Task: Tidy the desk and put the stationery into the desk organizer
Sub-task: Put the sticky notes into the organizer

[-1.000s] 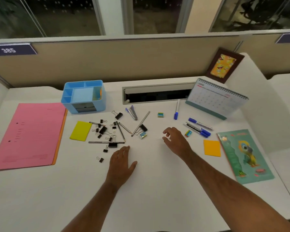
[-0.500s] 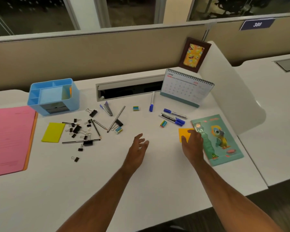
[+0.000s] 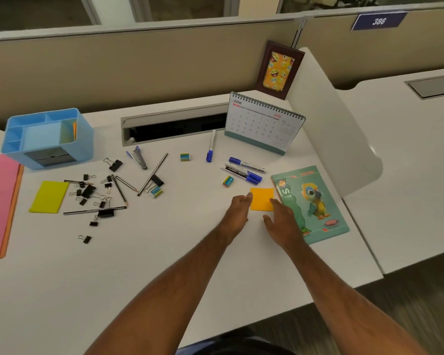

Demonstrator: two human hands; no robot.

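On the white table [image 3: 139, 265] we see the blue desk organizer [image 3: 48, 138] far to the left of the orange sticky pad [image 3: 262, 199]; binder clips [image 3: 98, 198] and pencils lie between them; our left hand [image 3: 237, 212], fingers straight, touches the pad's left edge; our right hand [image 3: 282, 221], fingers relaxed, rests at its right edge, over the parrot notebook [image 3: 315, 201].

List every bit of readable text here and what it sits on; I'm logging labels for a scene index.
"386": blue number plate on the partition.
"JUNE": top left of the desk calendar.
"2026": red, top right of the same calendar page.
Calendar date numbers: too small to read reliably.
Parrot notebook cover lettering: blurred, unreadable.
Whiteboard markers and erasers: print too small to read.
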